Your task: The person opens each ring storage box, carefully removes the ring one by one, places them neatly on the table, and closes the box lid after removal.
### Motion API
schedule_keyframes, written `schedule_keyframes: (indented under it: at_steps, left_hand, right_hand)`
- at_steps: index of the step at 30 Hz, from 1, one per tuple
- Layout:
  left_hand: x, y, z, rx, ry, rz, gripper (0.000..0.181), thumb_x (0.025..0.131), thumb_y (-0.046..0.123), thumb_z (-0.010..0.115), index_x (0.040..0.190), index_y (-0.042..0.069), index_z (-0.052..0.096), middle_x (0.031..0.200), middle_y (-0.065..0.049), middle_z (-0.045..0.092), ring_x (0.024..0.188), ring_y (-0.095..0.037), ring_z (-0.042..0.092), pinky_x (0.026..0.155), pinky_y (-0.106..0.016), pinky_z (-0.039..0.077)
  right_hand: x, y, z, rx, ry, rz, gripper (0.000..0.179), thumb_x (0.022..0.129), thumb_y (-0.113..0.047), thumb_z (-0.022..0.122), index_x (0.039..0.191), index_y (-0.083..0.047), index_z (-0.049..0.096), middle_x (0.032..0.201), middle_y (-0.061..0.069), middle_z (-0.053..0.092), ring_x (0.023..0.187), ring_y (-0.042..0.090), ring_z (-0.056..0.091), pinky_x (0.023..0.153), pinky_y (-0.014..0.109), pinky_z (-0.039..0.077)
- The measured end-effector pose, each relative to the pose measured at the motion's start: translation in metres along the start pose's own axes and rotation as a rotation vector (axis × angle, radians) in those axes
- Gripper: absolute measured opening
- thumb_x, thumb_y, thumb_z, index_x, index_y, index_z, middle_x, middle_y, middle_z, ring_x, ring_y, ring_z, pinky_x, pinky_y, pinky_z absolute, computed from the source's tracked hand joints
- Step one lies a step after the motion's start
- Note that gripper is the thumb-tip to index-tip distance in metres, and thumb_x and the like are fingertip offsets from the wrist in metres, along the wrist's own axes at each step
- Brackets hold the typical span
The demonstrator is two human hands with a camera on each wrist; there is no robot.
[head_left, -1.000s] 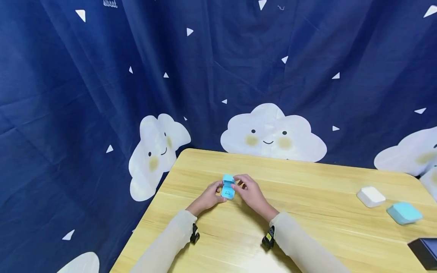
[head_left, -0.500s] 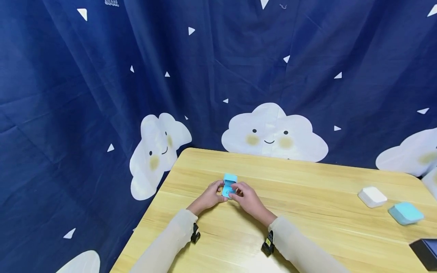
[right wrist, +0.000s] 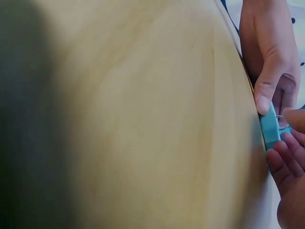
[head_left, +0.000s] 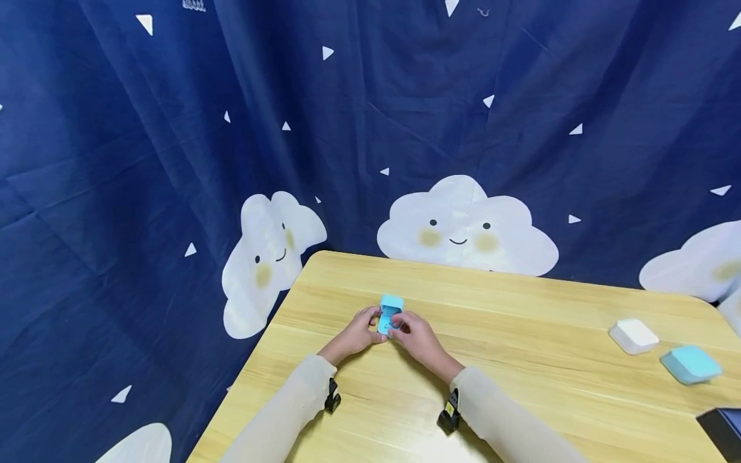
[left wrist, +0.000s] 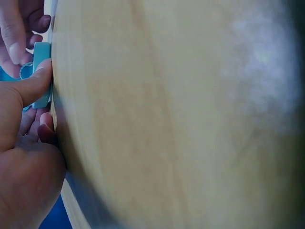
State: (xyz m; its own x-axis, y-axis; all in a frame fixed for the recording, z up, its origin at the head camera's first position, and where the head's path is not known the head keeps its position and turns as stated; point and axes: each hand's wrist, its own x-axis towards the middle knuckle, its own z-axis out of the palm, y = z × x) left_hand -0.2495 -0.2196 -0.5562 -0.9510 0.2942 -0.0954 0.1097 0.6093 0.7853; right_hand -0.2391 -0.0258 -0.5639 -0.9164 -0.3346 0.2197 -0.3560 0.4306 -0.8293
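A small light-blue ring box (head_left: 392, 300) stands on the table with its lid raised. My left hand (head_left: 357, 333) grips the box from the left, its thumb (left wrist: 40, 76) along the front wall. From the right, my right hand (head_left: 422, 337) reaches into the box, with thumb and index finger curled at a thin silver ring (left wrist: 24, 70), which they pinch. In the right wrist view, other right fingers (right wrist: 281, 155) lie against the side of the box base (right wrist: 269, 128). Part of the ring is hidden by the fingertips.
On the right of the wooden table (head_left: 498, 360) lie a white box (head_left: 633, 336) and a light-blue box (head_left: 691, 364). A dark box (head_left: 723, 431) sits at the right edge. A dark blue curtain (head_left: 347, 128) with clouds hangs behind the table.
My right hand has moved from the raised lid down to the ring inside the box. The left hand keeps its grip on the box.
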Motion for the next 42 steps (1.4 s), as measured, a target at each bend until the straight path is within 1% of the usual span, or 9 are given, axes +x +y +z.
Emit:
schedule_keyframes:
  at_steps: [3,9,19,24,29,34,38,42]
  left_hand:
    - [-0.0004,0.0002,-0.0002,-0.008,-0.002,-0.013,0.064,0.089,0.014,0.077,0.146,0.006,0.048,0.133,-0.009,0.054,0.112,-0.023,0.047,0.095,-0.041,0.044]
    - [-0.001,0.0011,-0.0004,0.002,0.004,-0.027,0.064,0.09,0.014,0.076,0.146,0.006,0.048,0.133,-0.009,0.054,0.111,-0.022,0.046,0.094,-0.04,0.043]
    - [-0.0007,0.001,0.0002,-0.006,0.018,-0.027,0.064,0.089,0.015,0.078,0.145,0.007,0.05,0.131,-0.008,0.055,0.11,-0.022,0.046,0.093,-0.04,0.043]
    - [0.0002,-0.0005,0.0006,-0.004,0.016,-0.02,0.064,0.089,0.014,0.078,0.145,0.006,0.049,0.133,-0.009,0.054,0.11,-0.022,0.046,0.093,-0.04,0.043]
    - [0.0001,0.0001,0.0003,-0.004,0.014,-0.021,0.065,0.089,0.014,0.077,0.146,0.005,0.048,0.134,-0.01,0.054,0.109,-0.021,0.047,0.093,-0.039,0.043]
    - [-0.0003,0.0004,0.0,-0.006,0.014,-0.02,0.067,0.089,0.015,0.078,0.147,0.004,0.047,0.136,-0.01,0.054,0.11,-0.022,0.047,0.093,-0.04,0.044]
    - [-0.0003,-0.0001,-0.0001,-0.013,0.015,-0.018,0.067,0.089,0.014,0.077,0.148,0.003,0.046,0.139,-0.011,0.054,0.111,-0.021,0.049,0.095,-0.039,0.045]
    - [0.0007,-0.0016,0.0,-0.011,0.015,-0.002,0.068,0.088,0.012,0.078,0.147,0.002,0.046,0.139,-0.012,0.054,0.11,-0.022,0.05,0.094,-0.037,0.045]
  right_hand:
    - [0.0005,-0.0004,0.0013,-0.002,0.013,0.005,0.016,0.089,-0.007,0.075,0.105,-0.006,0.072,0.095,0.002,0.065,0.083,0.012,0.056,0.074,0.024,0.05]
    - [0.002,-0.0026,0.0037,-0.009,0.04,0.001,0.007,0.091,-0.004,0.072,0.097,-0.007,0.071,0.091,0.002,0.064,0.082,0.013,0.057,0.073,0.026,0.05]
    - [0.0048,-0.0021,0.0085,0.018,0.082,0.033,0.005,0.091,-0.002,0.072,0.093,-0.007,0.073,0.091,0.003,0.067,0.083,0.013,0.06,0.073,0.025,0.052]
    - [0.0052,-0.001,0.0094,0.025,0.09,0.038,0.004,0.09,-0.003,0.073,0.093,-0.006,0.074,0.093,0.004,0.069,0.085,0.014,0.061,0.074,0.026,0.053]
    - [0.0057,-0.001,0.0093,0.075,0.094,0.073,0.004,0.091,-0.003,0.072,0.094,-0.003,0.074,0.094,0.005,0.071,0.087,0.015,0.062,0.075,0.027,0.053]
    - [0.0071,-0.0003,0.0097,0.127,0.097,0.121,0.006,0.092,-0.002,0.07,0.094,-0.004,0.074,0.096,0.008,0.072,0.087,0.016,0.063,0.074,0.026,0.053]
    - [0.0072,-0.0001,0.0098,0.157,0.098,0.138,0.006,0.092,-0.001,0.069,0.094,-0.004,0.074,0.095,0.009,0.072,0.086,0.016,0.062,0.073,0.025,0.052]
    - [0.0076,0.0001,0.0093,0.193,0.095,0.157,0.007,0.093,0.0,0.068,0.094,-0.003,0.074,0.095,0.01,0.072,0.086,0.016,0.062,0.072,0.023,0.051]
